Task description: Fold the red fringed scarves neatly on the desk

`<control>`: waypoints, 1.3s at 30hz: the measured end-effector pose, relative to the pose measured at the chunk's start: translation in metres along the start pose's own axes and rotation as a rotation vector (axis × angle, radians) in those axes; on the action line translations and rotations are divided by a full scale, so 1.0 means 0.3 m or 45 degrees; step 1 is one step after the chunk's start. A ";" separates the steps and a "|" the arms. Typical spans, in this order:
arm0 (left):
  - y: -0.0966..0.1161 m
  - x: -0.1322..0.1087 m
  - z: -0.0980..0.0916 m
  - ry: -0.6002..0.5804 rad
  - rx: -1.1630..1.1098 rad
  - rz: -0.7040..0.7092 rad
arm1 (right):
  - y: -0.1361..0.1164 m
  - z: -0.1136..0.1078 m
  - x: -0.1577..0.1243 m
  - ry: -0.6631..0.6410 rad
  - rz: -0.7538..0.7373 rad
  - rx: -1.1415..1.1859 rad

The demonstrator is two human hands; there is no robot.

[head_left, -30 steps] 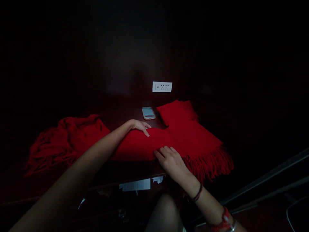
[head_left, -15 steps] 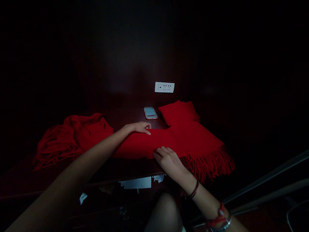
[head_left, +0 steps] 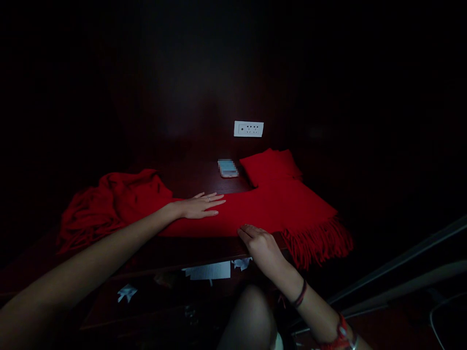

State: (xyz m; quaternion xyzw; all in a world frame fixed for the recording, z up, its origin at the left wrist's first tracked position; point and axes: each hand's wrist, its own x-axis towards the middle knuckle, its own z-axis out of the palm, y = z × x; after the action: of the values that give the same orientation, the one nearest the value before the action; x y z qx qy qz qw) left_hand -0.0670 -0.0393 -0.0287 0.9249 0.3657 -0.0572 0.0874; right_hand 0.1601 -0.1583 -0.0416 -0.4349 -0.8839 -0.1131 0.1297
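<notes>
A red fringed scarf (head_left: 248, 206) lies across the dark tabletop, its middle stretch flat and folded into a band. Its left end is a loose heap, while the right part lies in flat layers with the fringe hanging toward the front edge. My left hand (head_left: 200, 205) rests flat on the band, fingers spread, a ring on one of them. At the band's near edge, my right hand (head_left: 260, 243) has its fingers bent and pressed together on the cloth; the thumb is mostly hidden.
Behind the scarf lies a phone (head_left: 228, 168) with a blurred screen. A white socket panel (head_left: 248, 129) is on the dark wall. Papers (head_left: 209, 271) show below the table's front edge, above my knee (head_left: 251, 316). A pale rail runs at the lower right.
My left hand has moved left and nearer, from the band's far edge to lying flat on it with fingers spread. My right hand has shifted slightly right along the near edge.
</notes>
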 end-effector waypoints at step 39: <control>0.140 0.247 -0.030 0.008 0.005 0.225 | 0.070 0.037 -0.036 0.023 0.282 0.100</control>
State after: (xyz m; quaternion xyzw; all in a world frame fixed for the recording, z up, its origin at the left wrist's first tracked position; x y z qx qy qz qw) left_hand 0.0161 -0.0183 -0.0274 0.9539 0.2828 -0.0470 0.0891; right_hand 0.1817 -0.1503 -0.0537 -0.5234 -0.8330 -0.0672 0.1663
